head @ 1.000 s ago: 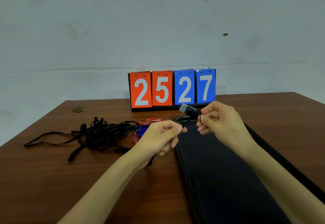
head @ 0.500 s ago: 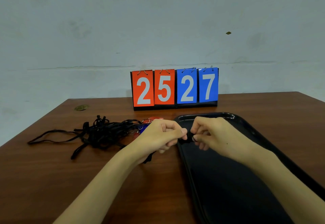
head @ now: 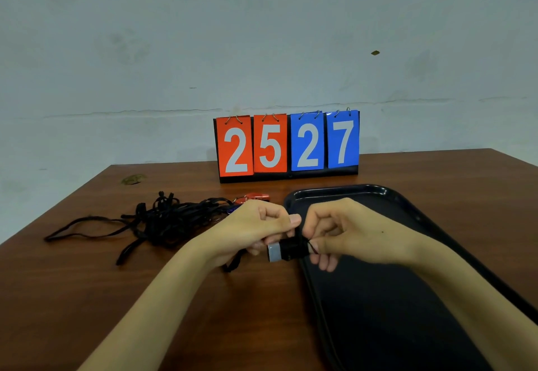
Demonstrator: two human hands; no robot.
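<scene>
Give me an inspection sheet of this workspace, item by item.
surface: brown wooden table, small stain at the far left.
job's things: small black block with a grey end, held above the black tray edge.
clutter: tangle of black lanyards with a red piece.
fingers: left hand grips a black strap; right hand pinches the block's cord end.
cables: nothing seen.
surroundings: flip scoreboard reading 2527; pale wall.
</scene>
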